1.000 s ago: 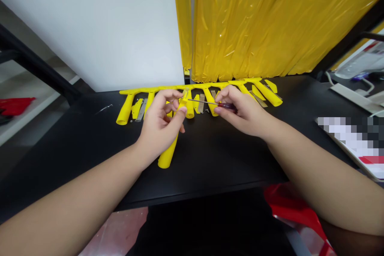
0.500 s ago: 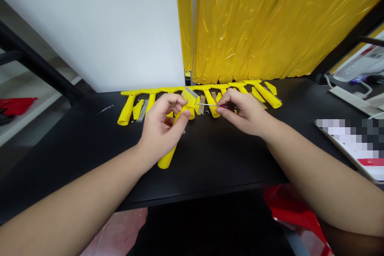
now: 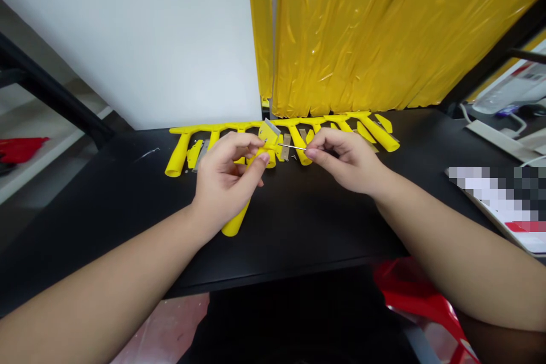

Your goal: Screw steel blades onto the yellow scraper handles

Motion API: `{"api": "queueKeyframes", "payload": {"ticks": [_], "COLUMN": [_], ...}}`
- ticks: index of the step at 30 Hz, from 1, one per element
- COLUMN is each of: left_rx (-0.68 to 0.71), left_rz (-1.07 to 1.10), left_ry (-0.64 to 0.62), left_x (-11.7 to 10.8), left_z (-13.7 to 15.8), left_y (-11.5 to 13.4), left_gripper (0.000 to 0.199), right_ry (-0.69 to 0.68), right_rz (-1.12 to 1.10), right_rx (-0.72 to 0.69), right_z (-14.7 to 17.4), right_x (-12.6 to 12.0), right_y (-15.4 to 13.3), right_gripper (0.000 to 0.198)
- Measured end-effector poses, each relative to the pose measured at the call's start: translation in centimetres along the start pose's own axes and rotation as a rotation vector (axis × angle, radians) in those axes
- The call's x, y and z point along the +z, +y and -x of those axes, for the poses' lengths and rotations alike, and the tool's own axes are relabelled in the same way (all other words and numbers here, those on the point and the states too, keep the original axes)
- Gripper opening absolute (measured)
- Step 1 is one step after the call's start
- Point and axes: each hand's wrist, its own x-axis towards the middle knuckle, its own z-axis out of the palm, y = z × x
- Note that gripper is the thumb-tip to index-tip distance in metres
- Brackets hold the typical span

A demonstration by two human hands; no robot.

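My left hand [image 3: 228, 179] is closed around a yellow plastic scraper [image 3: 236, 223], its round handle slanting down towards me. At its top, a metal blade [image 3: 272, 128] sticks up beyond the fingertips. A screwdriver [image 3: 292, 147] is pinched in my right hand [image 3: 341, 159]; its thin steel shaft points left and its tip meets the scraper's head, while my fingers hide the handle. Behind both hands, several yellow handles [image 3: 177, 156] lie in a row, with yellow plates [image 3: 194, 153], metal blades [image 3: 286, 148] and small screws among them.
The black table [image 3: 307, 222] carries everything. A white panel [image 3: 170, 40] and yellow wrapped sheeting [image 3: 362, 34] stand behind the row. On the right lies a white, partly pixelated object [image 3: 482, 193]. Red plastic [image 3: 413, 284] hangs below the front edge, and a shelf with a red item [image 3: 21, 149] is at left.
Both hands stay in nearly the same place, with the screwdriver tip still at the scraper's head. The right fingers have turned slightly, and the dark red screwdriver handle is now hidden. The camera view shifted a little.
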Motion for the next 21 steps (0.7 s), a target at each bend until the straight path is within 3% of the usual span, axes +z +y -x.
{"api": "queueKeyframes", "payload": {"ticks": [7,11,16,21], "left_rx": [0.011,-0.01,-0.171,-0.465], "left_rz": [0.014,0.003,0.104,0.33], "left_ry": [0.01,-0.007,-0.054,0.142], "left_x": [0.0,0.0,-0.3,-3.7], "left_z": [-0.1,0.0,-1.2,-5.1], "left_y": [0.7,0.5,0.7,0.5], "left_gripper": [0.021,0.022,0.023,0.023], "right_ry": [-0.093,-0.158,-0.176,-0.077], "right_rz": [-0.521,-0.665,-0.488,-0.263], "right_rx": [0.355,0.462,0.433,0.337], "right_z": [0.1,-0.1,-0.2,-0.2], "right_x": [0.4,0.3,-0.5,-1.7], "right_y": [-0.5,-0.4,0.6,1.8], "right_gripper": [0.034,0.039,0.04,0.034]}}
